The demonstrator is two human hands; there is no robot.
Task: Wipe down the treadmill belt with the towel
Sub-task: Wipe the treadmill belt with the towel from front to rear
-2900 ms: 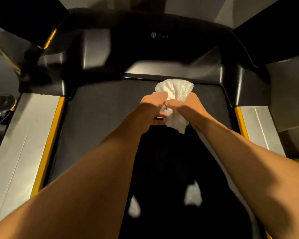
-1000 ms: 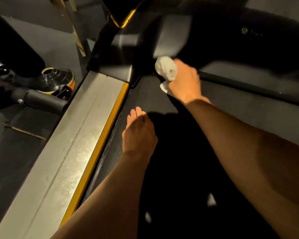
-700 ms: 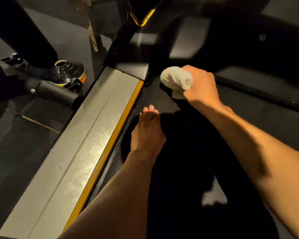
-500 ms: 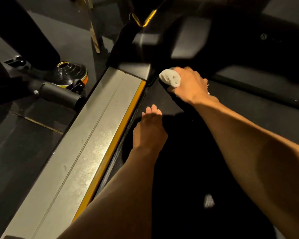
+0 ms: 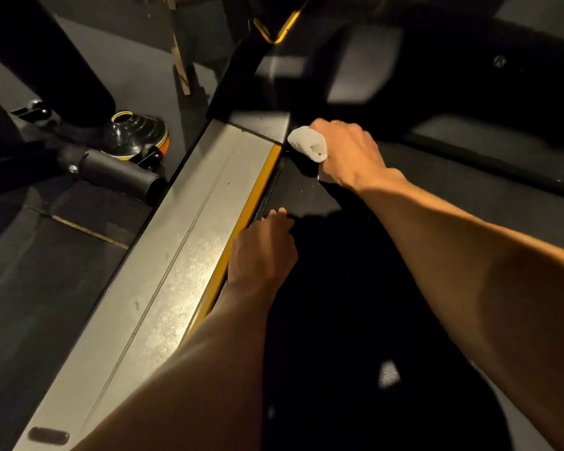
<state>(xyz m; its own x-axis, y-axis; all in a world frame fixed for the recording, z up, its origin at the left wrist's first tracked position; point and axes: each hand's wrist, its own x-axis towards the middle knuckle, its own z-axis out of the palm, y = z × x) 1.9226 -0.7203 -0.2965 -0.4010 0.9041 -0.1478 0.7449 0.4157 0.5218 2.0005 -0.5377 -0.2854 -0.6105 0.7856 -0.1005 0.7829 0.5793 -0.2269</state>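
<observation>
The black treadmill belt (image 5: 469, 196) fills the middle and right of the head view, much of it in shadow. My right hand (image 5: 349, 154) grips a bunched white towel (image 5: 308, 146) and holds it down at the belt's far left corner, beside the motor cover. My left hand (image 5: 262, 249) lies flat on the belt's left edge, fingers together and pointing forward, next to the yellow strip (image 5: 241, 222). It holds nothing.
A grey side rail (image 5: 176, 255) runs along the belt's left. The black motor cover (image 5: 437, 66) rises at the belt's far end. On the floor to the left lie a black bar (image 5: 118, 170) and a black weight with an orange rim (image 5: 137, 135).
Both hands held the towel mid-belt; since then my right hand carried it to the far left corner and rubs there. My left hand let go, rests flat on the belt, then shifted to its left edge.
</observation>
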